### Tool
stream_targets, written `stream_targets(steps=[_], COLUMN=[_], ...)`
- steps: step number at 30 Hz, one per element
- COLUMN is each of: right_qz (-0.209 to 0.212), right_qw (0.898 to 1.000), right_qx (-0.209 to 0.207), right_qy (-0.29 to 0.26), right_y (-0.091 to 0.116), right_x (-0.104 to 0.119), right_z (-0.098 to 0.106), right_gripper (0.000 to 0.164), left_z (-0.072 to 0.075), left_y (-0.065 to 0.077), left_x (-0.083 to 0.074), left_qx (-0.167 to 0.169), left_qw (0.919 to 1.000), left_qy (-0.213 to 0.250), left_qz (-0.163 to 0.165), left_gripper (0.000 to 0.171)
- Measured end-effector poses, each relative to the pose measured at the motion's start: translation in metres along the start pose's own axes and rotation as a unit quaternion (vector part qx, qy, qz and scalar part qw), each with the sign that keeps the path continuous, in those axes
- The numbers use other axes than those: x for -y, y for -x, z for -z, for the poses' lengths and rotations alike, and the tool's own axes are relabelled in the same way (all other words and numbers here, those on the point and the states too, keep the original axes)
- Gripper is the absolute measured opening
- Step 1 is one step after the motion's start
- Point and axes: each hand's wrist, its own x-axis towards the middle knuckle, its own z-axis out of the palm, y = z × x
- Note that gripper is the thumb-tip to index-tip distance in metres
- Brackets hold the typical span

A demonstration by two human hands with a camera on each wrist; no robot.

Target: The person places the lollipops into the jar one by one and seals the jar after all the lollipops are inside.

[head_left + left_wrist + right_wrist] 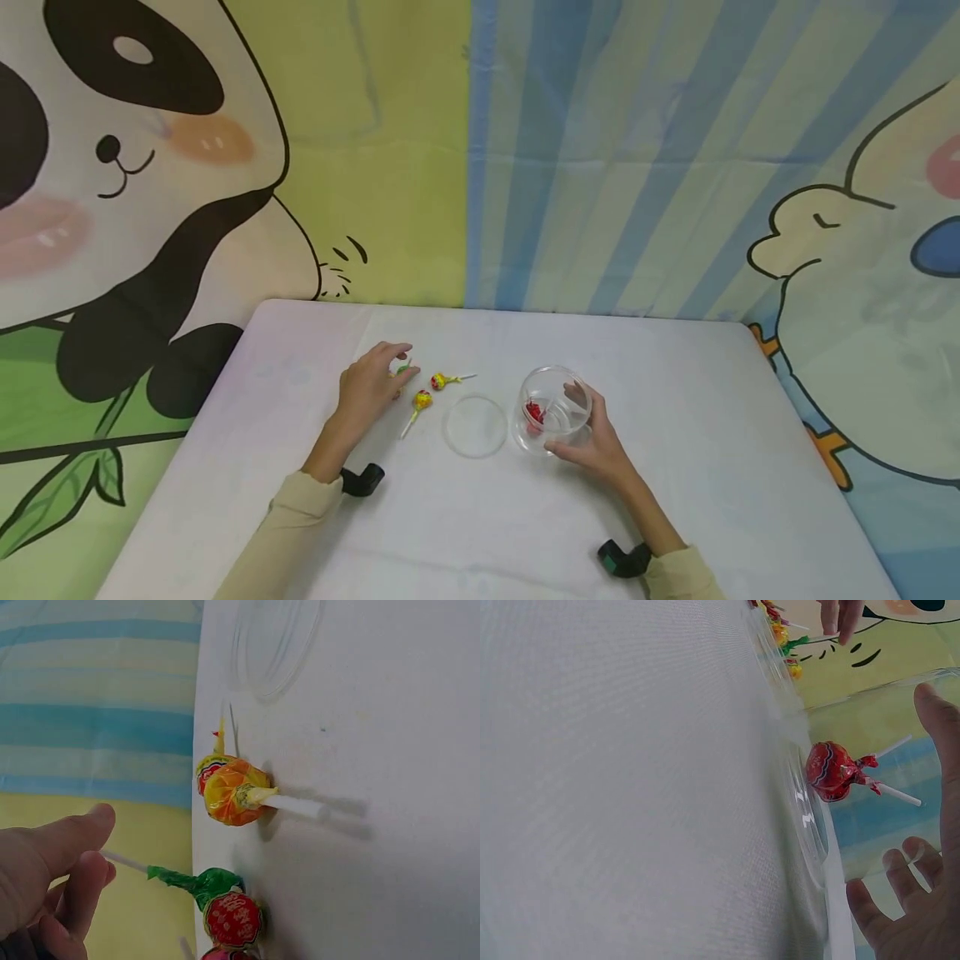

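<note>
My left hand (371, 390) is at the left of the table, its thumb and finger pinching the white stick of a green-wrapped lollipop (216, 883). That lollipop's head is down near the tabletop, close beside other candy. On the right, my right hand (596, 437) grips a clear round tub (527, 385), thumb on one side and fingers on the other. Inside the tub lie red lollipops (829, 771), two white sticks showing. Between the hands are a yellow lollipop (437, 382) and an orange-yellow one (238, 791), both on the table.
A clear round lid (447, 427) lies flat just left of the tub. Part of a pinkish wrapped lollipop (229, 954) shows at the left wrist view's lower edge. The white table (675, 375) ends at a printed cloth backdrop (405, 208).
</note>
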Motion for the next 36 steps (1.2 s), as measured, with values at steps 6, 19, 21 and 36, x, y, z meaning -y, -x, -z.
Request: stream_targets(steps=[6, 19, 21, 36], right_qz=[-0.001, -0.008, -0.006, -0.002], right_qw=[1.000, 1.000, 1.000, 1.000], right_qx=[-0.004, -0.001, -0.001, -0.002], right_qy=[0.000, 0.007, 0.007, 0.004], right_y=[0.001, 0.002, 0.001, 0.000], right_x=[0.000, 0.001, 0.001, -0.002], right_z=[0.001, 0.000, 0.000, 0.000], right_gripper=[0.096, 0.097, 0.097, 0.096], left_z=[-0.013, -0.010, -0.008, 0.012], left_y=[-0.009, -0.004, -0.003, 0.012], left_x=[-0.004, 0.001, 0.002, -0.025], left_qx=[0.016, -0.013, -0.028, 0.036], left_qw=[0.9993, 0.9996, 0.9993, 0.9158], left_qy=[-0.025, -0.015, -0.007, 0.370], left_qz=[0.025, 0.021, 0.023, 0.151], left_gripper=[0.026, 0.017, 0.017, 0.038])
